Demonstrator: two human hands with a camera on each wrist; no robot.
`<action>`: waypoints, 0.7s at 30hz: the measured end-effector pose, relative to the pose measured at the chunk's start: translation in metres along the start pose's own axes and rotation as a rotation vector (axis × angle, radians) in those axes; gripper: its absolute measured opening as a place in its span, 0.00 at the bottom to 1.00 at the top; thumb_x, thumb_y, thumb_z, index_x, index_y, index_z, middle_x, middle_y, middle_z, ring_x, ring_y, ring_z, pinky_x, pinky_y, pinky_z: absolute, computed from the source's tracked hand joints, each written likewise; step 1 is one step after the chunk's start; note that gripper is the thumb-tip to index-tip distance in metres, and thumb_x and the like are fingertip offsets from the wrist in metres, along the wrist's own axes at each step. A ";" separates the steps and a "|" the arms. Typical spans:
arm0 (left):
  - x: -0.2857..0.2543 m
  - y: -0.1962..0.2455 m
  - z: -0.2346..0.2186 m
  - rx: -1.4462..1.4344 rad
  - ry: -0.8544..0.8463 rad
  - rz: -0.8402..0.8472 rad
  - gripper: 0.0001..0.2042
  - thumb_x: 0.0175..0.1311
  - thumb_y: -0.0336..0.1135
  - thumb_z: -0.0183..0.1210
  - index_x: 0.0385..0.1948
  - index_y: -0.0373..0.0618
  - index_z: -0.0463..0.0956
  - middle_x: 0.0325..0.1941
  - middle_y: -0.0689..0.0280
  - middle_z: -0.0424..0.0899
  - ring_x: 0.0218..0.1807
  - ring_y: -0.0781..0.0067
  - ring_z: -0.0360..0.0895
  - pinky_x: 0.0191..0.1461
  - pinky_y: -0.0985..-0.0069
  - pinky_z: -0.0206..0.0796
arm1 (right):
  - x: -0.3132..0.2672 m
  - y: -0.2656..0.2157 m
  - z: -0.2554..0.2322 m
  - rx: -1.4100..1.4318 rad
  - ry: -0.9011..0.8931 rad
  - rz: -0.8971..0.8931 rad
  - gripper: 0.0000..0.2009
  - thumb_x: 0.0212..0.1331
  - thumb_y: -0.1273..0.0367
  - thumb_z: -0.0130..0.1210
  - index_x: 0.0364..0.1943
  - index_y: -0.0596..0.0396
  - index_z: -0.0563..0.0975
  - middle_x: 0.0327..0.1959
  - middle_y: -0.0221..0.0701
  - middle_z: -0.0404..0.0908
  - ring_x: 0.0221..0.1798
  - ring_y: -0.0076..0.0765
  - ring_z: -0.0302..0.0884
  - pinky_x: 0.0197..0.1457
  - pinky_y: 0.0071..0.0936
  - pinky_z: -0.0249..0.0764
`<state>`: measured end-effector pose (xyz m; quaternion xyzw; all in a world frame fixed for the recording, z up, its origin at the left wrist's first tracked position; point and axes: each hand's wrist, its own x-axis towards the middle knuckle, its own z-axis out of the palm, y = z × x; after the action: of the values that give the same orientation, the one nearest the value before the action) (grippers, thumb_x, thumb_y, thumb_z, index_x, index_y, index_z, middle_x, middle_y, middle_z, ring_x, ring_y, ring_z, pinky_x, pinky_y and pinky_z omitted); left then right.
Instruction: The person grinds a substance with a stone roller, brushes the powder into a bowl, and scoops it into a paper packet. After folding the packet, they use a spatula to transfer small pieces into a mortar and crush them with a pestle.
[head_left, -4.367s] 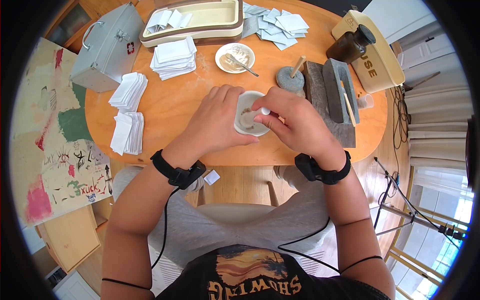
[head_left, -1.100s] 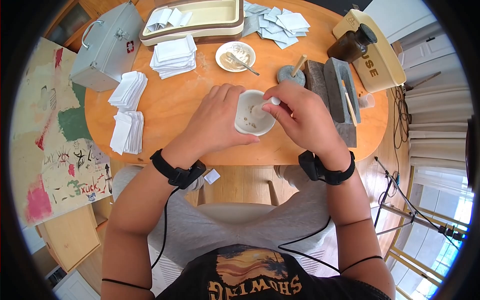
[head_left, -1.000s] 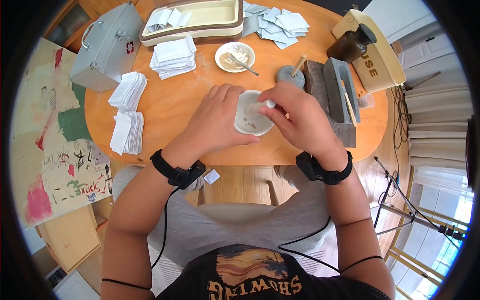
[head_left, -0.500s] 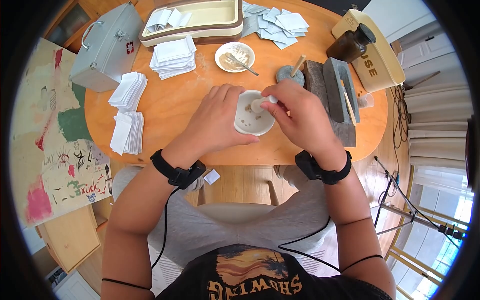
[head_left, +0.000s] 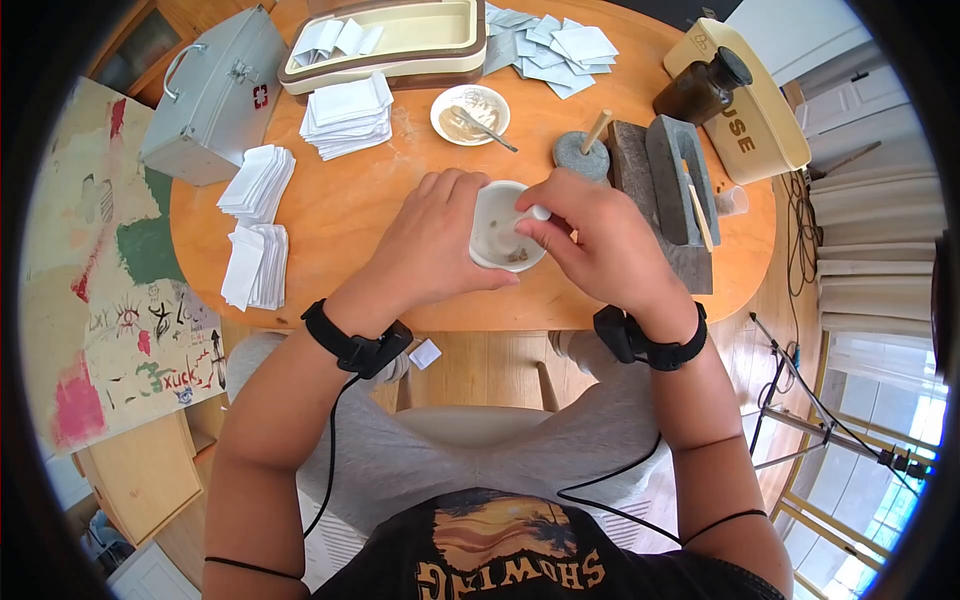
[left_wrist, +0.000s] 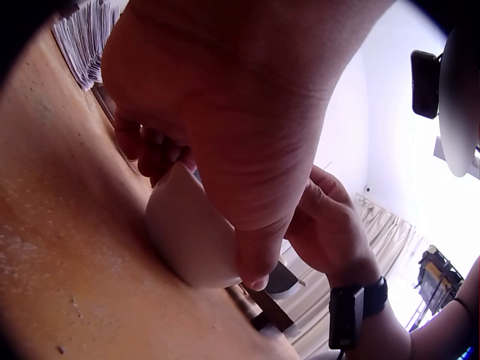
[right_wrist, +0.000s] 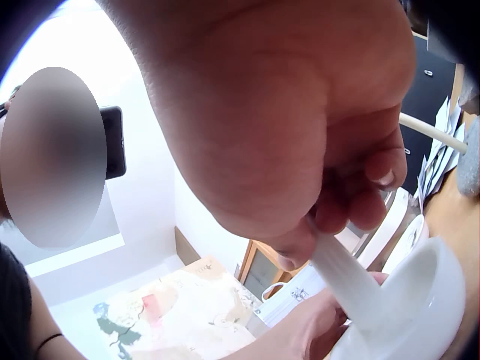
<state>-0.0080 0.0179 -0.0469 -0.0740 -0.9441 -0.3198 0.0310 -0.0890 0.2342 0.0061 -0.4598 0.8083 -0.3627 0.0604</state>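
Observation:
Near the table's front edge, my left hand [head_left: 435, 235] holds a white mortar [head_left: 489, 250] by its left side, thumb along the near rim. The left wrist view shows the mortar's smooth outer wall [left_wrist: 184, 232] low over the wood. My right hand [head_left: 610, 240] grips a white pestle [head_left: 539, 213], its top end poking out between thumb and forefinger. In the right wrist view the pestle's shaft [right_wrist: 345, 281] slants down into the mortar. Small brownish bits [head_left: 517, 256] lie at the near side of the bowl.
Beyond the mortar stands a white dish [head_left: 438, 112] of pale powder with a spoon. Paper stacks [head_left: 347, 115] sit to the left, near a metal case [head_left: 215, 100]. On the right are a grey round stone with a wooden handle [head_left: 580, 157], a stone trough [head_left: 672, 190] and a dark jar [head_left: 695, 92].
The pestle has shifted about inside the mortar, the right hand moving slightly with it. The brownish bits have gathered toward the near side. The left hand and mortar stay in place.

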 end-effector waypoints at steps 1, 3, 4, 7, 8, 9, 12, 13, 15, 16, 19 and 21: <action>0.000 0.000 0.001 0.007 0.008 0.005 0.48 0.42 0.47 0.87 0.66 0.38 0.70 0.64 0.51 0.78 0.66 0.45 0.74 0.72 0.55 0.68 | 0.000 -0.001 -0.001 -0.054 0.034 0.006 0.08 0.67 0.69 0.67 0.46 0.55 0.84 0.39 0.41 0.84 0.39 0.55 0.83 0.42 0.45 0.79; 0.000 0.000 0.000 0.005 0.008 0.005 0.48 0.42 0.47 0.86 0.66 0.38 0.70 0.64 0.51 0.78 0.66 0.45 0.74 0.72 0.55 0.68 | 0.001 0.000 -0.001 -0.016 0.018 0.007 0.08 0.67 0.69 0.67 0.46 0.55 0.84 0.39 0.40 0.84 0.39 0.55 0.84 0.42 0.45 0.79; 0.000 0.000 0.000 0.003 0.009 0.006 0.48 0.42 0.47 0.86 0.66 0.38 0.70 0.65 0.51 0.78 0.66 0.45 0.74 0.72 0.55 0.68 | 0.001 0.000 -0.001 0.022 0.004 0.007 0.08 0.67 0.69 0.67 0.45 0.55 0.84 0.39 0.40 0.83 0.39 0.54 0.84 0.42 0.45 0.79; 0.000 0.000 -0.001 0.006 -0.001 0.007 0.48 0.42 0.47 0.87 0.67 0.38 0.70 0.65 0.51 0.78 0.66 0.45 0.74 0.72 0.55 0.68 | 0.000 -0.002 -0.005 0.014 -0.001 0.102 0.08 0.68 0.68 0.67 0.45 0.55 0.84 0.39 0.40 0.83 0.39 0.54 0.84 0.42 0.45 0.80; 0.000 -0.001 0.000 0.006 0.000 0.007 0.48 0.42 0.47 0.87 0.67 0.38 0.70 0.65 0.51 0.78 0.66 0.45 0.74 0.72 0.55 0.68 | 0.000 -0.001 -0.003 0.014 -0.001 0.101 0.08 0.68 0.68 0.67 0.45 0.55 0.84 0.39 0.40 0.83 0.39 0.54 0.84 0.42 0.45 0.80; 0.000 -0.002 0.002 0.000 0.018 0.017 0.48 0.42 0.49 0.86 0.65 0.37 0.71 0.63 0.51 0.78 0.66 0.46 0.74 0.71 0.55 0.67 | 0.001 0.000 -0.001 -0.025 0.047 0.066 0.07 0.68 0.69 0.67 0.45 0.55 0.84 0.39 0.40 0.83 0.39 0.54 0.84 0.42 0.44 0.80; -0.001 0.000 0.001 -0.009 0.034 0.028 0.47 0.42 0.50 0.86 0.64 0.37 0.72 0.61 0.51 0.78 0.65 0.46 0.74 0.71 0.55 0.67 | 0.001 0.002 0.002 -0.026 0.052 -0.013 0.07 0.68 0.69 0.67 0.45 0.55 0.84 0.38 0.40 0.83 0.39 0.54 0.84 0.42 0.44 0.79; -0.001 0.000 0.001 -0.014 0.033 0.026 0.47 0.42 0.50 0.86 0.64 0.37 0.72 0.61 0.51 0.78 0.65 0.46 0.74 0.71 0.54 0.67 | 0.001 0.002 0.003 0.011 0.007 -0.059 0.07 0.68 0.69 0.67 0.45 0.55 0.84 0.38 0.40 0.83 0.39 0.54 0.83 0.43 0.44 0.79; 0.000 -0.001 0.002 -0.011 0.034 0.031 0.47 0.42 0.50 0.86 0.64 0.37 0.72 0.61 0.51 0.78 0.65 0.46 0.74 0.71 0.54 0.67 | 0.000 0.000 -0.001 0.006 0.004 -0.013 0.07 0.68 0.68 0.66 0.45 0.55 0.84 0.38 0.40 0.83 0.39 0.55 0.83 0.43 0.44 0.79; 0.000 -0.002 0.002 -0.010 0.036 0.035 0.47 0.42 0.50 0.86 0.64 0.37 0.72 0.61 0.51 0.78 0.65 0.46 0.74 0.71 0.54 0.67 | 0.000 -0.001 -0.002 -0.001 -0.002 0.032 0.07 0.68 0.68 0.66 0.45 0.55 0.84 0.38 0.40 0.83 0.39 0.55 0.83 0.43 0.45 0.79; 0.000 -0.002 0.003 -0.005 0.037 0.038 0.47 0.42 0.51 0.86 0.64 0.37 0.72 0.61 0.51 0.78 0.65 0.46 0.74 0.70 0.54 0.67 | 0.001 -0.001 0.000 -0.034 0.064 -0.010 0.08 0.68 0.68 0.67 0.45 0.55 0.84 0.39 0.40 0.84 0.40 0.55 0.83 0.43 0.45 0.79; 0.000 0.001 0.000 -0.006 0.018 0.016 0.48 0.42 0.49 0.86 0.66 0.38 0.71 0.63 0.51 0.78 0.66 0.45 0.74 0.71 0.55 0.68 | 0.000 0.001 0.001 0.002 0.019 -0.015 0.08 0.68 0.68 0.67 0.45 0.55 0.84 0.39 0.40 0.84 0.39 0.54 0.83 0.43 0.44 0.79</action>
<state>-0.0073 0.0187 -0.0462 -0.0789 -0.9422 -0.3230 0.0419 -0.0894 0.2335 0.0048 -0.4623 0.8050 -0.3684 0.0503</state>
